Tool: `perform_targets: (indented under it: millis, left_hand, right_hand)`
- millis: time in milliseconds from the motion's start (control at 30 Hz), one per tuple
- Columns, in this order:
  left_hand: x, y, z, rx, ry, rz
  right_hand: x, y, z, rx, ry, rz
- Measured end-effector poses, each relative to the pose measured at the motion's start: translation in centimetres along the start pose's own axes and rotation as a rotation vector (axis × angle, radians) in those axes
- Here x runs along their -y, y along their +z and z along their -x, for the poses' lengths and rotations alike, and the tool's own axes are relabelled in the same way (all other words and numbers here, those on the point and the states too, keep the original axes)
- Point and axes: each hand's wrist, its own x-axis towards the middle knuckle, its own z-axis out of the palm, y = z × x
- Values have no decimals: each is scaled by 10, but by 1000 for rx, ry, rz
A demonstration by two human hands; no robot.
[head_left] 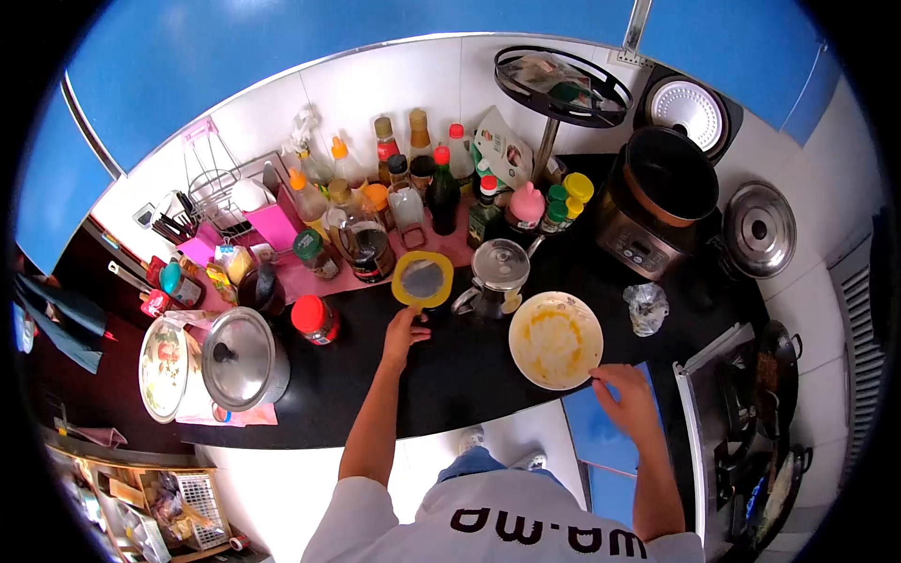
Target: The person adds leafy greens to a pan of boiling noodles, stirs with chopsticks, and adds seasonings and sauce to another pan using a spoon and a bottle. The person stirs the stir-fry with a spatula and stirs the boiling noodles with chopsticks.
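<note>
My left hand (pixel 404 335) is over the black counter, its fingertips at the near edge of a yellow-rimmed container lid (pixel 422 279) with a translucent middle. Its thumb sticks out to the right, apart from the fingers. My right hand (pixel 627 399) pinches the lower right rim of a white plate (pixel 556 341), which is smeared with yellow residue. Between the yellow lid and the plate stands a steel pot with a clear lid (pixel 500 266). A jar with a red lid (pixel 315 319) is left of my left hand.
Several sauce bottles (pixel 443 192) line the wall. A lidded steel pot (pixel 246 359) and a patterned bowl (pixel 163 370) stand at the left. On the right are a cooker (pixel 648 235), a crumpled plastic bag (pixel 646 309) and a stove with pans (pixel 777 375), a blue flame showing.
</note>
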Motion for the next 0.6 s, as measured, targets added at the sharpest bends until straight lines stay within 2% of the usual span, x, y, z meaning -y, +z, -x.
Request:
perform_targets:
  millis: [67,100,133,167,200,233,300,333,400,500,533,567,600]
  left_hand:
    - [-16,4,-2,-53,-103,-137]
    - [-19,-14,-15,-18,26,-430]
    - [-12,-35,-36,-249,252,-699]
    - [-29,-44,-40,-493,603,-853]
    - [-64,-35,-28,-549,712,-560]
    - [-75,-44,-47,-571,913,-413]
    - [-100,-57,-81,-598,1059,-443]
    - [-115,-52,-74,-590,1062,-443]
    - [-144,-41,-62,-326,578,-309]
    - [-146,-44,-74,-156,551,-74]
    - [-157,-33,-58,-178,473,-68]
    - [-153,-43,-72,-90,547,-1]
    - [-149,-74,-99,-90,431,-158]
  right_hand:
    - [3,0,7,-19,19,-3]
    - [4,-2,11,-25,36,14]
    - [3,-3,15,-34,53,33]
    - [1,-4,19,-41,54,31]
    - [-1,-5,23,-47,69,13]
    - [-2,-6,27,-52,85,-3]
    - [-2,-7,32,-59,103,-9]
    - [-3,-8,35,-66,112,-15]
    - [-13,-4,39,-96,97,-42]
    - [-12,-8,47,-116,100,-52]
    - [-8,-14,48,-93,99,-34]
    - [-7,-17,51,-97,92,-42]
    - [-7,-22,56,-105,93,-44]
